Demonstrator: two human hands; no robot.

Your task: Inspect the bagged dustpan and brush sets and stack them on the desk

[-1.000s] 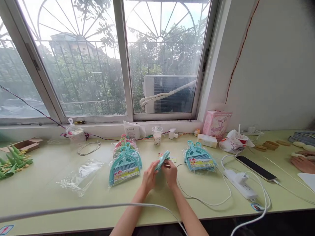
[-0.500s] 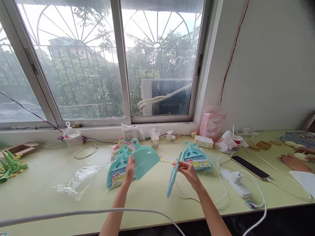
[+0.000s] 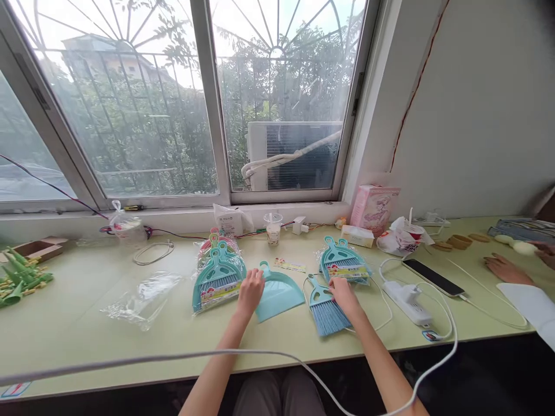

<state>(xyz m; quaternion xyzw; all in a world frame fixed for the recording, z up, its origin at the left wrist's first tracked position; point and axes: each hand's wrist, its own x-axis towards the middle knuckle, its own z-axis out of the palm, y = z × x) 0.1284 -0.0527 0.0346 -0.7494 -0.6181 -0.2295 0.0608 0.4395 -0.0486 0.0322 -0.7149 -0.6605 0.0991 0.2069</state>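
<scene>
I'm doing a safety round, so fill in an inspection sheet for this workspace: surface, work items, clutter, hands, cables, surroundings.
Surface: pale green tabletop.
Work items: unwrapped turquoise dustpan and blue-bristled brush, apart; wrapped dustpan sets left and right.
Clutter: clear plastic wrapper, lidded cup, smartphone.
Hands: left hand at dustpan's left edge; right hand at brush; grips unclear.
Cables: white cable crosses the foreground; power strip at right.
Surroundings: window behind; another person's hand far right.

No wording reads surely. Left of the cup (image 3: 273,232), the left set (image 3: 220,281) wears a label (image 3: 220,293) – its characters blurred; right of the cup, the right set (image 3: 340,252) has a similar label. Print on the card (image 3: 289,265) before the cup, the packet (image 3: 230,221) left of it and the bag (image 3: 393,239) far right – too small.
</scene>
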